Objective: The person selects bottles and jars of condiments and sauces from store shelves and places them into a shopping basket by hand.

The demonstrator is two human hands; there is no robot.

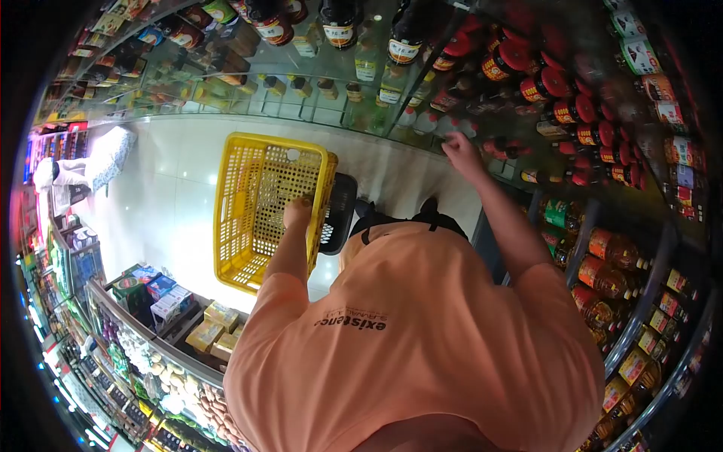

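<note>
My left hand point(297, 214) is over the yellow basket point(226, 218), with its fingers curled round a small dark item that I cannot make out. Perforated walls and floor show inside the basket, and a dark basket or stool point(340, 215) stands against its right side. Out to the right, my right hand point(462, 153) reaches to the edge of a glass shelf point(376, 132), close to clear-looking bottles or jars point(427, 122). Its fingers are bent, and whether they touch anything is unclear.
Shelves of dark sauce bottles point(338, 34) run along the top, with red-lidded jars point(553, 81) at the upper right. Oil bottles point(602, 282) stand on racks at the right. Boxes point(211, 331) and a produce stand point(181, 384) are lower left. Another person point(105, 160) is far left.
</note>
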